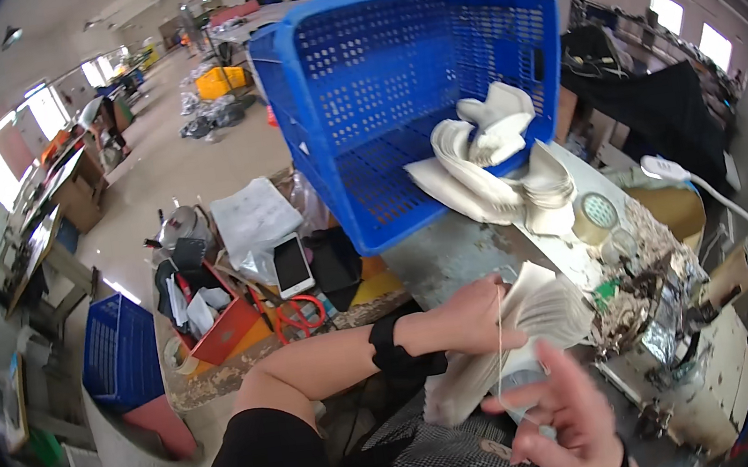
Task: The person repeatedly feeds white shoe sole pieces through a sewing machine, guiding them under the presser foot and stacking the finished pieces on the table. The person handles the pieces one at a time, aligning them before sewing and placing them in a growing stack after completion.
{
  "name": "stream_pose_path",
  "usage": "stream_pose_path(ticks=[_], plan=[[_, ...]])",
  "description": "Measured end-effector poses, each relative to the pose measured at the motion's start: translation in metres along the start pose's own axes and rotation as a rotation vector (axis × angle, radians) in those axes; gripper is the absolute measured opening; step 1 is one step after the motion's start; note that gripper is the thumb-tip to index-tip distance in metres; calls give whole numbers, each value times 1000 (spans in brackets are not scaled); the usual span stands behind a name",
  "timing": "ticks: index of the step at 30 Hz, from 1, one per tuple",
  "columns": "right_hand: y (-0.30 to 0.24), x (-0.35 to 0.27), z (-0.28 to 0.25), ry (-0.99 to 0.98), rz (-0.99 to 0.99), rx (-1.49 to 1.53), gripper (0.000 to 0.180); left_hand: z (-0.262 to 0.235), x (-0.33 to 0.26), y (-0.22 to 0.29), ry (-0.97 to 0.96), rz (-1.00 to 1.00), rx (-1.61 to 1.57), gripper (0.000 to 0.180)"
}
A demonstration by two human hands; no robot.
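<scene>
My left hand (465,318), a black band at its wrist, is closed on a folded stack of thin white cloth pieces (549,310). The layers fan out to the right of the fingers, and more of the stack hangs below the hand. A thin white string (502,358) runs down from the left fingertips across the stack. My right hand (563,416), slightly blurred, has the string drawn around its fingers, with the index finger raised. Its exact grip on the string is partly hidden. Beyond the hands, similar white bundles (465,174) spill from a tipped blue plastic crate (419,1).
A sewing machine (686,381) littered with scraps stands at the right, below a white lamp on a bendy neck (708,185). On the left side table are a phone (292,265), red-handled scissors (301,314) and a red box (217,334). Another blue crate (117,348) stands lower left.
</scene>
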State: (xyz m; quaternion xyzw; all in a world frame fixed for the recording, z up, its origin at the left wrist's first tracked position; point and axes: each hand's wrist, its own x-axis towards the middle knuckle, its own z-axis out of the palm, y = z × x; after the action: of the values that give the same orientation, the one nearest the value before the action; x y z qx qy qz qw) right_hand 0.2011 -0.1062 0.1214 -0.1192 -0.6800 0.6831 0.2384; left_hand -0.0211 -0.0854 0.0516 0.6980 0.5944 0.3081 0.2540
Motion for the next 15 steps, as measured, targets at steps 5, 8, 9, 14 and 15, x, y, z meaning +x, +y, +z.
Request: stream_pose_path(ticks=[5, 8, 9, 14, 15], plan=[[97, -20, -86, 100, 602, -510, 23, -42, 2, 2, 30, -207, -615, 43], [70, -10, -56, 381, -108, -1396, 51, -37, 2, -13, 91, -217, -957, 49], [64, 0, -52, 347, -174, -1568, 48, -34, 1, -15, 90, -290, -1012, 55], [84, 25, -78, 377, -340, -1771, 53, -22, -3, 10, -130, -489, -1093, 62], [87, 21, -83, 381, -411, -1726, 49, -22, -2, 13, -136, -507, -1112, 62]])
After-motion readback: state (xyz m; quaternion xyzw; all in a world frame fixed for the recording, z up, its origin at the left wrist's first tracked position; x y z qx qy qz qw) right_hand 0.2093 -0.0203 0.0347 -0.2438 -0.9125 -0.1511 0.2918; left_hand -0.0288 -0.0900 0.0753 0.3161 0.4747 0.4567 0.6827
